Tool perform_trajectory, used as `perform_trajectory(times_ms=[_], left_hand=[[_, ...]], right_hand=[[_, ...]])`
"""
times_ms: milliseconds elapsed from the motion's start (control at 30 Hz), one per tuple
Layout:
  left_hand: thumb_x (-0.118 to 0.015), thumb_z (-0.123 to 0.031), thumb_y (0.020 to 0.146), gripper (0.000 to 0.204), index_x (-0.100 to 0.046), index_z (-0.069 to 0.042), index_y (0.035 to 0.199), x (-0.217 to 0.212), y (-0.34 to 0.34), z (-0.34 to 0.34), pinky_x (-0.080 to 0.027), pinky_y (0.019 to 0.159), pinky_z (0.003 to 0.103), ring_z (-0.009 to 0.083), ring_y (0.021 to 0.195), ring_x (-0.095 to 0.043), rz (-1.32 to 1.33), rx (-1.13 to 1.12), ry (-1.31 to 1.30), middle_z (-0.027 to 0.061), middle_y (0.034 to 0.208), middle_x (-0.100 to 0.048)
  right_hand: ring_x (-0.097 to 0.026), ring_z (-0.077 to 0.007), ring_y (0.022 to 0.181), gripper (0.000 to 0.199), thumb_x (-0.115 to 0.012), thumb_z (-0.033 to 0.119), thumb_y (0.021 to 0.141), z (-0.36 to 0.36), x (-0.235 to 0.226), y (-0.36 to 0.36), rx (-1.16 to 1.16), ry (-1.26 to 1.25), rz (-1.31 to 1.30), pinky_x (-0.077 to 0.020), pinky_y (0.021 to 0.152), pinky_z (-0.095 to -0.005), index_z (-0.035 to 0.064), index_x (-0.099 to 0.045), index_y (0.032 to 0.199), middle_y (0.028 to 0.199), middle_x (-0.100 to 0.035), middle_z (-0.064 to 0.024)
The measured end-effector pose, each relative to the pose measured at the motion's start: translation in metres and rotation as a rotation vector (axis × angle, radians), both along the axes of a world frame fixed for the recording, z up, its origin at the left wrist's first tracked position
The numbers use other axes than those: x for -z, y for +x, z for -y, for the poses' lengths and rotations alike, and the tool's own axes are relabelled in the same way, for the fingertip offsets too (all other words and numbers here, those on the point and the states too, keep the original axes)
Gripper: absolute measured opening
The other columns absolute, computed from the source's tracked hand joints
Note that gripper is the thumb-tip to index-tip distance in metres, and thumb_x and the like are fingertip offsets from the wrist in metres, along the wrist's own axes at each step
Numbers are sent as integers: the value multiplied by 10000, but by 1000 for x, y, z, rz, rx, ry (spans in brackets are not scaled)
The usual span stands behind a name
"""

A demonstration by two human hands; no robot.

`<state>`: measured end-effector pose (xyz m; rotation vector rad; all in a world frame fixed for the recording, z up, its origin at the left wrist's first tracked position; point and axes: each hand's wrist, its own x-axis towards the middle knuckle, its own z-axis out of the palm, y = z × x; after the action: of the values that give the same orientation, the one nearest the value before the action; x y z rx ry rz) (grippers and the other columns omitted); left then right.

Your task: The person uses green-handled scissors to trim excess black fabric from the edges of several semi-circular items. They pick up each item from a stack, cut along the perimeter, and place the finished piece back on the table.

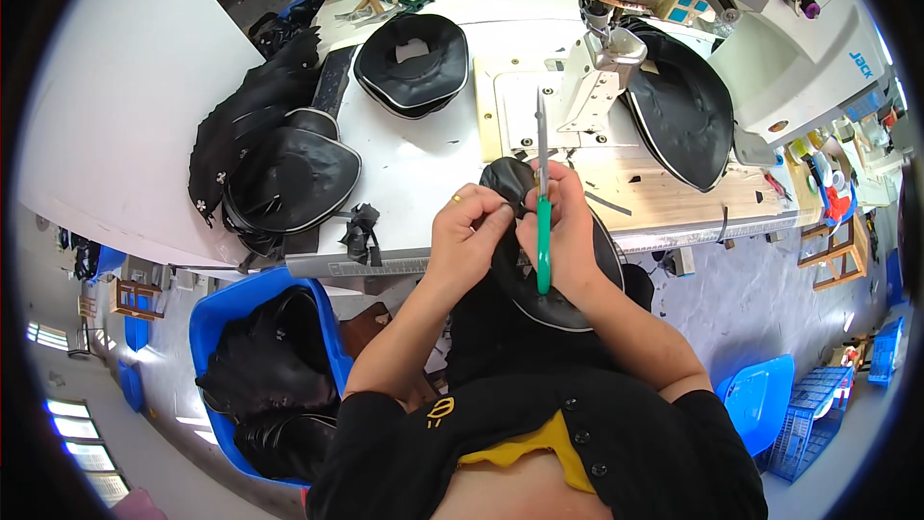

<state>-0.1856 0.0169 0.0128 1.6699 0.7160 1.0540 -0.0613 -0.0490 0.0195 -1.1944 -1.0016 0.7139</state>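
Note:
Between my hands is a black leather-like piece with white piping, hanging over the front edge of the table toward my lap. My left hand pinches its upper part with thumb and fingertips. My right hand is closed around scissors with green handles, their blades pointing away from me and looking together. The right fingertips also rest at the black piece, close to the left ones. What lies exactly between the fingertips is too small to make out.
A sewing machine stands ahead, with black piped pieces at its right. More such pieces lie on the table, one stack ahead and another at left. Below left, a blue bin holds black pieces. Black scraps lie near the edge.

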Motion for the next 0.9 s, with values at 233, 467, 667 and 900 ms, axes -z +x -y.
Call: perform_trajectory(times_ms=[233, 467, 667, 900], left_hand=[[-614, -44, 826, 58, -638, 1, 853, -9, 1, -20, -424, 637, 237, 121, 804, -544, -34, 13, 119, 62, 916, -585], [-638, -79, 812, 79, -650, -20, 863, -25, 0, -38, -423, 650, 226, 106, 837, -552, -207, 206, 66, 60, 1019, -609], [-656, -65, 790, 71, -625, -24, 840, -17, 16, -41, -417, 631, 248, 131, 774, -562, -132, 228, 122, 44, 922, -608], [-650, -91, 814, 54, -631, -47, 840, -23, 27, -41, -419, 676, 240, 94, 817, -552, -216, 371, 31, 25, 951, -625]], right_hand=[[-443, -71, 552, 518, -494, -141, 718, -7, -18, 5, -74, -144, -387, -364, 444, -213, 55, -420, 1192, 756, -477, -29], [-588, -186, 669, 419, -757, 147, 709, 30, -59, 93, -183, -196, 814, -464, 591, -318, 80, -602, 1093, 778, -577, -77], [-570, -290, 794, 519, -785, 270, 609, 18, -118, 130, -323, -195, 1621, -442, 722, -391, 151, -611, 1083, 782, -546, -78], [-594, -264, 806, 395, -673, 199, 724, -6, -128, 124, -500, -185, 1904, -462, 722, -388, 171, -603, 1111, 792, -549, -94]])
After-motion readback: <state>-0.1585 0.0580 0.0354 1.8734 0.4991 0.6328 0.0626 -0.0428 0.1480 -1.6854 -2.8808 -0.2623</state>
